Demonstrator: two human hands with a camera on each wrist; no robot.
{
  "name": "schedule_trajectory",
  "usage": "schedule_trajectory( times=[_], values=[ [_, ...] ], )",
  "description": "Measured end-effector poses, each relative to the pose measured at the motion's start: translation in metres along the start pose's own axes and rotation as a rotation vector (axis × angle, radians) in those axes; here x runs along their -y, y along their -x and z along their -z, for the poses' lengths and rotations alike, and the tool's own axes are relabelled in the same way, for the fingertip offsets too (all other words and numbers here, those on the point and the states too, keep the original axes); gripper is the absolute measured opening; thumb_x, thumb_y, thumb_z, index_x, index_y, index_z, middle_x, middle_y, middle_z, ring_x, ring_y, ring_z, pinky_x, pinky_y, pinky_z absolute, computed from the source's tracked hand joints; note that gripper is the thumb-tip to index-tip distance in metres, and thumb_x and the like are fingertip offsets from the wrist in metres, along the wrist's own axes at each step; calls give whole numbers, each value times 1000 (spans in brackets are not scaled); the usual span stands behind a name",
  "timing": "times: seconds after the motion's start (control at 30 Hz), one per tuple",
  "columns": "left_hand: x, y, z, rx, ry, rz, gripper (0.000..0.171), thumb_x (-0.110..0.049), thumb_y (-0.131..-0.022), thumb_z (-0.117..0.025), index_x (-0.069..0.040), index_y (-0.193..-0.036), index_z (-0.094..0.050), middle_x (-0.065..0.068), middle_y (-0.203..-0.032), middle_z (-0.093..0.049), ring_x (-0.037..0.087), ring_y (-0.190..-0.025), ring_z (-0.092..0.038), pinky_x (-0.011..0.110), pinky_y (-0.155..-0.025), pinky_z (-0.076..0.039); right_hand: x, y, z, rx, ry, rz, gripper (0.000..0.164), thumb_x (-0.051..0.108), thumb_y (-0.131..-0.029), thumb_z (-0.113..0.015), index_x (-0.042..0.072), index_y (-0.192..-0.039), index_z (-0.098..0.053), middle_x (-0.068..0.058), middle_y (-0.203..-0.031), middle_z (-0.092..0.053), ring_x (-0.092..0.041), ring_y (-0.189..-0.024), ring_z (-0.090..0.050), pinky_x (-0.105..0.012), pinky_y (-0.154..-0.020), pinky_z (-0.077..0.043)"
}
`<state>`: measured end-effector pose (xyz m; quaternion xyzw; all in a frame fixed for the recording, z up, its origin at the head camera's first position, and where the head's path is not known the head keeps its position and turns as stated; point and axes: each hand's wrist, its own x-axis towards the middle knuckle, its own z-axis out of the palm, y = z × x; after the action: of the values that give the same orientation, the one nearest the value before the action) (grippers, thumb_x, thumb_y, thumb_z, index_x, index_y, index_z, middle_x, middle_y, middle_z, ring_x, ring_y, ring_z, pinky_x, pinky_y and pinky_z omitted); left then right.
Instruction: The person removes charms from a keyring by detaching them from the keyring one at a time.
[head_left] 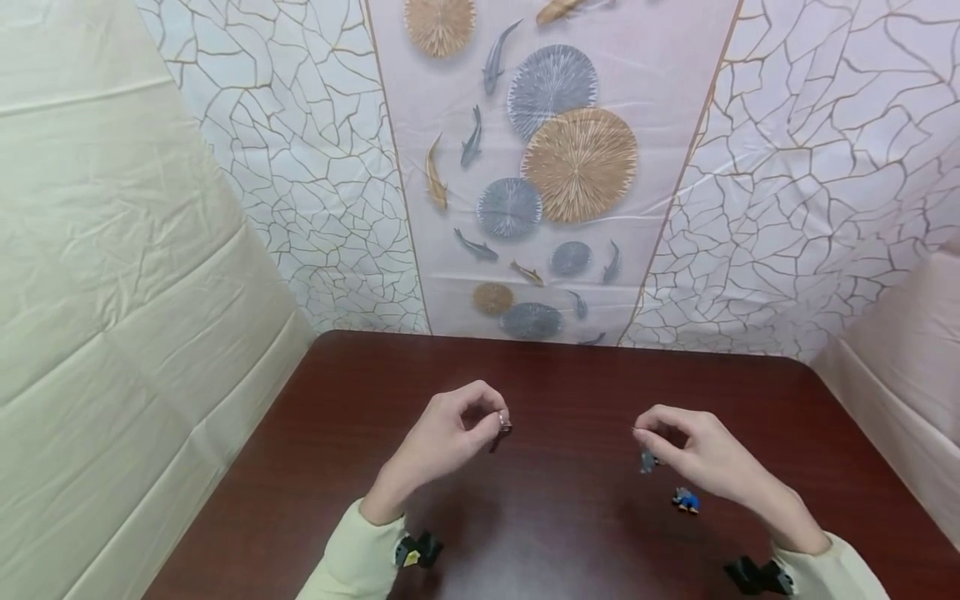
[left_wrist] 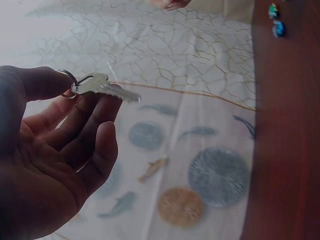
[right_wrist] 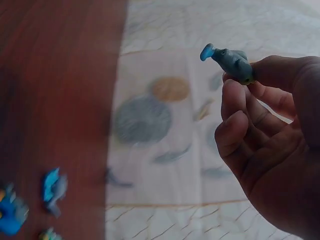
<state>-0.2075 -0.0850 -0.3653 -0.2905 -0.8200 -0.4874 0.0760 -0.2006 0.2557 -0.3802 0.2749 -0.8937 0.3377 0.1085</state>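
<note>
My left hand (head_left: 455, 429) pinches a small split ring with a silver key (left_wrist: 107, 89) hanging from it; the key sticks out past the fingertips in the left wrist view. In the head view the key (head_left: 495, 439) looks small and dark. Over the right side of the table, my right hand (head_left: 693, 450) pinches a small grey-blue toy figure (right_wrist: 232, 62) between thumb and fingertips. A light-blue rounded end points away from the grip. What animal it is I cannot tell. In the head view the fingers mostly hide this figure.
Below my right hand, small toy figures lie on the dark red-brown table (head_left: 555, 508): a blue one (head_left: 686, 500), a grey-blue one (head_left: 647, 461) and a greenish one (right_wrist: 49, 234). A patterned cloth (head_left: 525, 275) hangs behind the table; plain pale cloth covers the sides.
</note>
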Motion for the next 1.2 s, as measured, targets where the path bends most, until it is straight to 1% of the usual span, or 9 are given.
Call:
schedule_trajectory(
  times=[0.17,0.3,0.53,0.67,0.77,0.9,0.97,1.13,1.2],
  values=[
    [10,5,4,-8,-17,69,17,-8,-92,-59,-24,-90,-62,-12,-81,-68,5,-68,-62,24,-61,-50,-24,5,-3,44,7,-41,13,15,-94,-65,28,-91,-63,15,-73,-60,-3,-58,-53,-22,-51,-45],
    [18,8,7,-9,-32,98,15,-8,-92,-59,-23,-91,-62,-9,-80,-68,6,-66,-61,24,-59,-50,-39,10,-9,71,-19,-44,13,13,-94,-65,26,-91,-63,14,-71,-60,-5,-57,-55,-23,-52,-46],
    [36,13,11,-4,-79,161,10,-9,-92,-60,-18,-91,-63,-6,-80,-68,7,-65,-60,23,-58,-48,-61,16,-19,154,-21,-48,6,13,-95,-63,19,-93,-65,13,-72,-60,1,-57,-51,-21,-50,-44],
    [52,13,13,10,-105,221,7,-9,-92,-60,-16,-93,-64,-7,-79,-68,7,-67,-62,24,-60,-49,-69,17,-22,219,-31,-64,3,12,-95,-62,13,-95,-66,10,-78,-63,3,-59,-50,-21,-51,-44],
    [65,14,14,15,-138,265,7,-10,-92,-60,-16,-92,-64,-7,-76,-67,7,-65,-60,24,-61,-48,-73,18,-25,248,-36,-50,4,10,-95,-63,13,-94,-65,9,-80,-63,3,-61,-50,-21,-54,-43],
    [81,16,14,24,-223,287,9,-9,-93,-61,-16,-89,-64,-7,-71,-64,8,-61,-55,24,-60,-46,-77,20,-30,286,-35,-35,6,11,-94,-63,15,-91,-65,9,-78,-63,5,-61,-48,-19,-55,-42],
    [87,17,13,34,-263,294,9,-9,-93,-61,-16,-89,-64,-6,-70,-63,8,-61,-54,24,-60,-45,-78,21,-32,326,-55,-51,5,12,-95,-62,15,-92,-66,8,-80,-64,5,-57,-47,-20,-52,-43],
    [102,21,12,60,-321,331,10,-10,-94,-62,-18,-88,-64,-7,-68,-59,9,-61,-51,25,-60,-44,-84,21,-37,385,-77,-80,6,14,-96,-61,15,-92,-66,6,-84,-64,4,-54,-47,-21,-50,-44],
    [107,22,11,67,-340,341,10,-10,-94,-62,-18,-87,-64,-7,-68,-57,10,-60,-50,26,-59,-43,-86,20,-38,385,-63,-89,6,14,-96,-62,16,-92,-66,6,-83,-64,4,-54,-47,-20,-50,-44]
  ],
)
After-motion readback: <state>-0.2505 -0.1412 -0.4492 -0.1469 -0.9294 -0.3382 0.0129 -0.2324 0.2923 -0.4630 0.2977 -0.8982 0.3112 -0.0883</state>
